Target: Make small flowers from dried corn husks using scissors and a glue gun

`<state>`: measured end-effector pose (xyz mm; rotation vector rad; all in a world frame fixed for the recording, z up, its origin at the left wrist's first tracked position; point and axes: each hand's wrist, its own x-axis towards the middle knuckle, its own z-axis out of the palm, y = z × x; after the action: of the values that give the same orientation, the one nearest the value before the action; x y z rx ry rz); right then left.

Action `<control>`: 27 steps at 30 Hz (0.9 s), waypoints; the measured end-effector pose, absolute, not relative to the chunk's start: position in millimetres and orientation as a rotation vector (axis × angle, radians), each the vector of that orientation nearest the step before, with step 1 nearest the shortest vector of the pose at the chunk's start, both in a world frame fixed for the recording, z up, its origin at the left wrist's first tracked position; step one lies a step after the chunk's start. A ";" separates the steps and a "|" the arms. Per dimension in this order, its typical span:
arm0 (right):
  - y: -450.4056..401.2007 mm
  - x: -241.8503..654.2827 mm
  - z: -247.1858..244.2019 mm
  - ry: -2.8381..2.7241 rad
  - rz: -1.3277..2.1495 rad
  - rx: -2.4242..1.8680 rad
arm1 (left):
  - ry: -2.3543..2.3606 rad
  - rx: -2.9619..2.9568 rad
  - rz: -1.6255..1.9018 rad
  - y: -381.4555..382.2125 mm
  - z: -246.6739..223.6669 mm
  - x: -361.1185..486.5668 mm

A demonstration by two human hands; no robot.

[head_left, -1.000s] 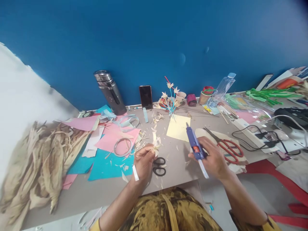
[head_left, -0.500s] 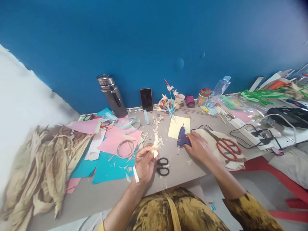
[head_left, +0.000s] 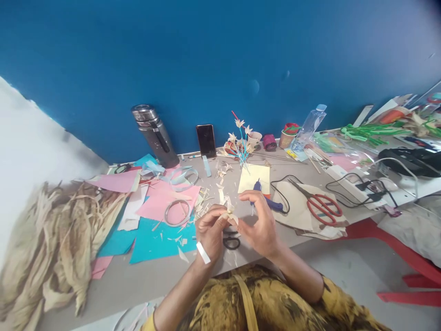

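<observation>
My left hand (head_left: pixel 212 230) pinches a small cream flower made of dried husk (head_left: pixel 229 216) between thumb and fingers. A white strip (head_left: pixel 203 253) lies across its wrist. My right hand (head_left: pixel 260 225) is beside the flower, thumb and index finger spread apart. Its thumb tip is close to the petals; whether it touches them I cannot tell. Behind that hand the blue glue gun (head_left: pixel 274 204) lies on the table, partly covered by the fingers. Black-handled scissors (head_left: pixel 231 242) lie beneath my hands, partly hidden.
Husk flowers on blue stems (head_left: pixel 244 142) stand at the back near a phone (head_left: pixel 206 140) and a flask (head_left: pixel 156 138). Dried husks (head_left: pixel 69 243) are piled left beside blue paper (head_left: pixel 155 243). Red-handled scissors (head_left: pixel 324 209) and a power strip (head_left: pixel 354 186) lie right.
My right hand has let go of the glue gun and moved left to the flower. The left hand still holds the flower, now turned differently.
</observation>
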<state>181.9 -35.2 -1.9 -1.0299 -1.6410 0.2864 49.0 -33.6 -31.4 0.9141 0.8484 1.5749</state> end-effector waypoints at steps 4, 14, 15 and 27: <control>-34.4 179.3 -5.6 -1.640 0.224 -1.016 | 0.862 0.916 1.551 -35.0 -32.3 48.0; -43.0 181.8 -3.9 -1.614 0.228 -0.994 | 0.749 0.905 1.467 -34.3 -30.5 45.0; -43.7 182.1 -3.7 -1.608 0.239 -0.986 | 0.730 0.919 1.456 -34.4 -31.6 43.7; -43.2 185.6 -7.6 -1.581 0.316 -0.911 | 0.706 1.077 1.412 -32.2 -31.3 33.7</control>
<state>185.6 -43.2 -7.6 -0.9110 -1.5812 0.3161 33.7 -32.2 -31.3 1.0773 0.7058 1.4118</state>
